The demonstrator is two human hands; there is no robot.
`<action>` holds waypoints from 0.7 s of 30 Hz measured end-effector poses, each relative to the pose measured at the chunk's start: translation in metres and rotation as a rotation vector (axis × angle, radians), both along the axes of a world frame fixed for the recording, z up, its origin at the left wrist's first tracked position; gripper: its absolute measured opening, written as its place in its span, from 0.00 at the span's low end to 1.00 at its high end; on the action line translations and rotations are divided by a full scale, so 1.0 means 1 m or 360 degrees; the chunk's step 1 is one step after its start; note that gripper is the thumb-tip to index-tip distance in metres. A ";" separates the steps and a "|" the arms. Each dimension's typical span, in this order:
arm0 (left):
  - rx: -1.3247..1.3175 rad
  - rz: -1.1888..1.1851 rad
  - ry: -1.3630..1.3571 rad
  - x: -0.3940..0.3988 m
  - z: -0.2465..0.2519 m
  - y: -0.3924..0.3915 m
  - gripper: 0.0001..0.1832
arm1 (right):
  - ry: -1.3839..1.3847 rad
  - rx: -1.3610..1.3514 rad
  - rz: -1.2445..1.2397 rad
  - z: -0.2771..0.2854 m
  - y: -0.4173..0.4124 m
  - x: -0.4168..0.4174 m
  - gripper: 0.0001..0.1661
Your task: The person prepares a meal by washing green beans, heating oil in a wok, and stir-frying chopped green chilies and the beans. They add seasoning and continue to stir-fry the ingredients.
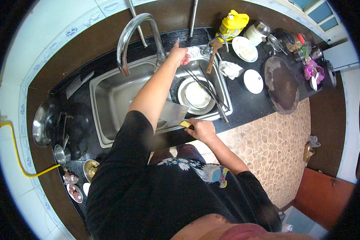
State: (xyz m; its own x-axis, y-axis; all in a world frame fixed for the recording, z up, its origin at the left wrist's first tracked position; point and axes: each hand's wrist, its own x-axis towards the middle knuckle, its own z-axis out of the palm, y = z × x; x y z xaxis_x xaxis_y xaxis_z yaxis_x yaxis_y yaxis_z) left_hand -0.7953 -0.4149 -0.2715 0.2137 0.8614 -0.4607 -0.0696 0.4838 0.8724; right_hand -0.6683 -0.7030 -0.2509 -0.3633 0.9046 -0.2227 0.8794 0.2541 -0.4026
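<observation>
My right hand grips the yellow and black handle of a cleaver. Its broad blade points left over the front of the steel double sink. Stretched across the sink, my left hand is at the back rim, right of the base of the tall curved faucet. The thumb points up and the fingers look curled; whether they hold anything is unclear. In the right basin sit stacked white bowls, with dark chopsticks or thin rods lying across them. My left forearm hides part of the left basin.
Right of the sink are a wooden spatula, a white cloth, white plates, a yellow jug and a large round dark board. Leftward are another blade, a steel bowl, a small saucepan and a bowl of meat.
</observation>
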 end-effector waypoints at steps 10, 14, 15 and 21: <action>-0.0220 0.0518 -0.0644 -0.140 -0.022 -0.113 0.23 | -0.0301 0.0134 0.0318 -0.002 0.075 -0.030 0.14; -0.0157 0.0463 -0.0828 -0.161 -0.022 -0.139 0.25 | -0.0313 0.0208 0.0471 -0.003 0.105 -0.062 0.16; 0.0006 0.0441 -0.0704 -0.157 -0.017 -0.144 0.24 | -0.0304 0.0224 0.0473 0.000 0.109 -0.071 0.18; 0.1286 -0.0368 0.1454 -0.124 -0.040 -0.193 0.31 | -0.0355 0.0185 0.0419 -0.003 0.118 -0.104 0.16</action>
State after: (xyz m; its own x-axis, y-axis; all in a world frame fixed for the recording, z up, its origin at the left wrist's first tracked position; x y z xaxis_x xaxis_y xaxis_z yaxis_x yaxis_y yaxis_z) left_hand -0.9194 -0.6076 -0.3112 0.2782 0.9524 0.1245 0.7356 -0.2945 0.6100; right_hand -0.7721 -0.5853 -0.2539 -0.5414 0.8104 -0.2240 0.8406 0.5164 -0.1636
